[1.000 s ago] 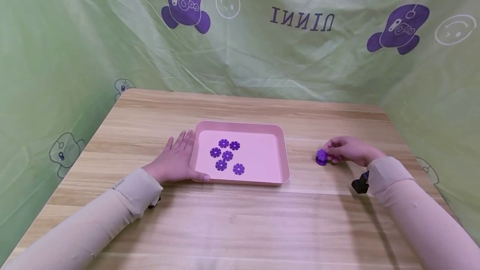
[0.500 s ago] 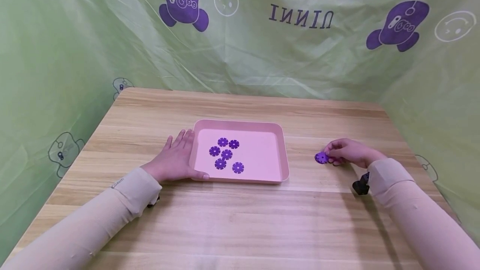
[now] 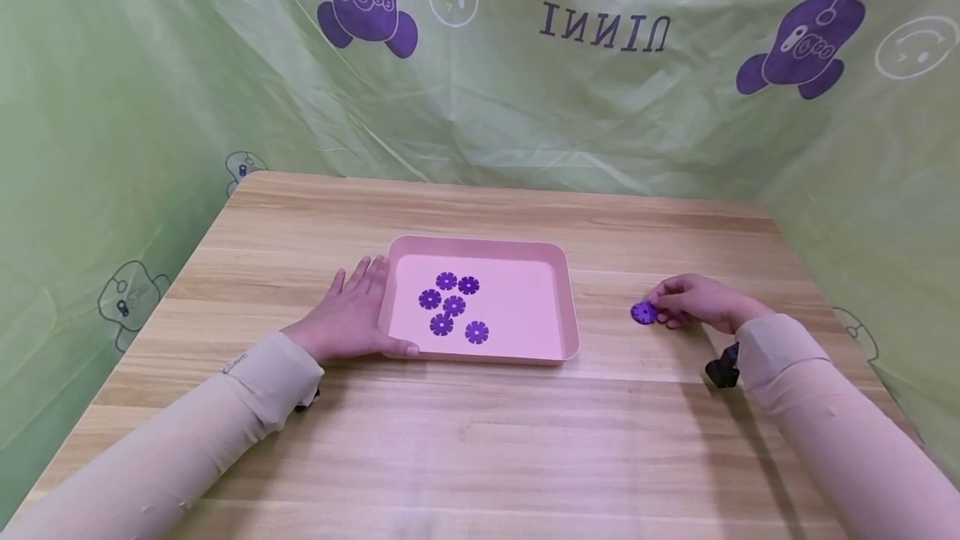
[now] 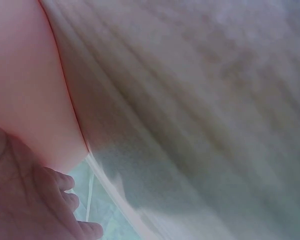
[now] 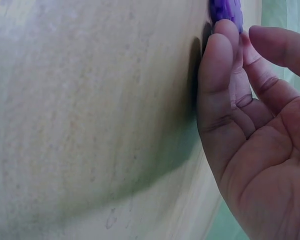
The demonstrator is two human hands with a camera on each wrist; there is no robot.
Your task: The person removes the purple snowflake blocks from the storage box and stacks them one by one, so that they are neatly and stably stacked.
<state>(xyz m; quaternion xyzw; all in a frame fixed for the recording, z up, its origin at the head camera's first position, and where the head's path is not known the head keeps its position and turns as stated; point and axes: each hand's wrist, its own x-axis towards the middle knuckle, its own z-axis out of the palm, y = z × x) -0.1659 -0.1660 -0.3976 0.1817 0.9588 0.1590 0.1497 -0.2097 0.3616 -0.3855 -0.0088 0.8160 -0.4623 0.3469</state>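
Observation:
My left hand (image 3: 347, 319) lies spread along the left side of a pink tray (image 3: 566, 307), fingers straight and thumb across its front rim. Inside the tray are several purple notched building discs (image 3: 453, 305), flat and grouped toward the left. On the wood to the right, my right hand (image 3: 702, 302) holds the edge of stacked purple notched building discs (image 3: 642, 312) with its fingertips. The right wrist view shows the stack's purple edge (image 5: 229, 12) at the fingertips, with curled fingers (image 5: 217, 62) close to the table. The stack's far side is out of that view.
The wooden table (image 3: 480, 440) carries the tray near its middle. A green printed curtain (image 3: 480, 123) hangs behind and on both sides. A black wrist device (image 3: 722, 367) sits under the right cuff.
The disc held by my right hand has come down from above onto the disc beneath it, so they now lie together. My left hand and the tray have stayed put.

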